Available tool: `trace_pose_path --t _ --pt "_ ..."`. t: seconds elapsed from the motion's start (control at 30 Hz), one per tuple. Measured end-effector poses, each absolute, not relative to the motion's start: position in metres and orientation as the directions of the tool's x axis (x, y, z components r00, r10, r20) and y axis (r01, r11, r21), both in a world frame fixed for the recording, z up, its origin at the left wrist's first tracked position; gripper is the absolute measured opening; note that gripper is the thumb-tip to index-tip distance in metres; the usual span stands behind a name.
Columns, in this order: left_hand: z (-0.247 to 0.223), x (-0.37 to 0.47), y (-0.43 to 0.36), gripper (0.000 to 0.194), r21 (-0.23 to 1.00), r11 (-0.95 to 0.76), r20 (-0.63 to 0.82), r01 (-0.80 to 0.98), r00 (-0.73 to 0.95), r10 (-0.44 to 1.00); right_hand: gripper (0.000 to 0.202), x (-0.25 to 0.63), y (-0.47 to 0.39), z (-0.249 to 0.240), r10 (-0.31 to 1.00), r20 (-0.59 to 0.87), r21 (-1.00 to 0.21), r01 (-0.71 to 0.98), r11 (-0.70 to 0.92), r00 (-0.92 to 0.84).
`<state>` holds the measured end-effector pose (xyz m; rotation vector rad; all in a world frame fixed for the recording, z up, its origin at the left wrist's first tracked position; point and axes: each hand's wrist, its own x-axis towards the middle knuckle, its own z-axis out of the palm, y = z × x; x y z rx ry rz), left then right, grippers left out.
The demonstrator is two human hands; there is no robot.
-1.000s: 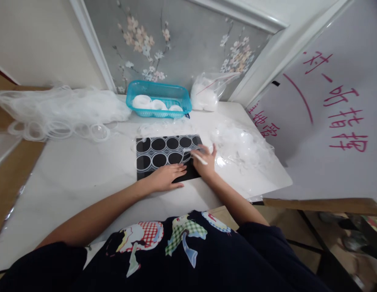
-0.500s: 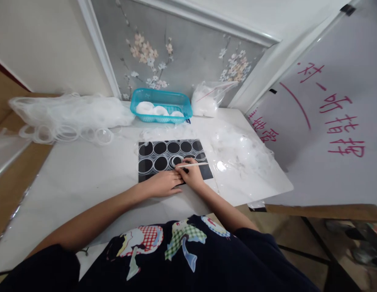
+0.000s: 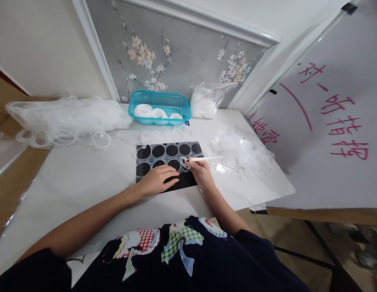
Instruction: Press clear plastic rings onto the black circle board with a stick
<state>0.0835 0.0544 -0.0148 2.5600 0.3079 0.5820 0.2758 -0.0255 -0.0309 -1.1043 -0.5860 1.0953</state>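
Observation:
A black sheet (image 3: 188, 179) with rows of pale-rimmed ovals lies on the white table. Across its lower left part rests my left hand (image 3: 157, 179), fingers stretched out, holding nothing. My right hand (image 3: 201, 172), at the sheet's right side, is closed around a slim white pen-like stick (image 3: 210, 158) that points to the right. At the fingertips of that hand a pale ring (image 3: 184, 162) stands tilted off the sheet. Whether the stick's left end touches the ring is too small to tell.
A blue basket (image 3: 159, 97) at the back holds white ring stacks. Beside it stands a clear bag (image 3: 203, 103) of white material. Loose clear rings (image 3: 69, 117) pile at the left, crumpled clear plastic (image 3: 240, 150) at the right. A whiteboard (image 3: 322, 170) borders the table's right side.
The hands have moved apart: my left hand slid left, my right hand moved right with the stick. A ring that lay flat on the sheet is now tilted up at my right fingertips.

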Motion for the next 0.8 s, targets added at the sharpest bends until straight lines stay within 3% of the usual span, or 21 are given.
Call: trace_pose_path --t 0.1,0.23,0.43,0.5,0.57,0.63,0.73,0.8 --pt "-0.008 0.097 0.056 0.035 0.636 -0.752 0.365 0.175 0.791 0.492 0.024 0.283 -0.026 -0.028 0.95 -0.192 -0.826 -0.564 -0.02 0.247" --pt "-0.001 0.117 0.056 0.048 0.777 -0.61 0.311 0.158 0.746 0.589 0.026 0.285 -0.029 -0.023 0.975 -0.177 -0.766 -0.641 -0.05 0.137" --pt "0.014 0.129 0.06 0.022 0.893 -0.405 0.169 0.194 0.691 0.702 0.023 0.287 -0.034 -0.017 0.998 -0.039 -0.78 -0.625 0.006 0.058" --pt "0.019 0.125 0.067 0.018 0.975 -0.21 0.129 0.066 0.601 0.789 0.021 0.285 -0.034 -0.016 0.993 -0.008 -0.856 -0.514 0.053 0.116" --pt "0.024 0.115 0.076 0.023 0.993 -0.011 0.074 -0.119 0.536 0.841 0.015 0.28 -0.032 -0.018 0.971 0.05 -0.962 -0.251 0.11 0.232" --pt "0.026 0.098 0.083 0.031 0.985 0.047 0.055 -0.167 0.555 0.83 0.011 0.273 -0.03 -0.021 0.941 0.154 -0.988 0.058 0.143 0.302" --pt "0.024 0.072 0.084 0.036 0.963 -0.258 0.132 0.075 0.704 0.698 0.014 0.263 -0.026 -0.03 0.932 0.286 -0.918 0.344 0.199 0.223" --pt "0.021 0.06 0.079 0.036 0.817 -0.556 0.189 0.153 0.84 0.509 0.016 0.259 -0.025 -0.036 0.941 0.298 -0.872 0.446 0.201 0.159"
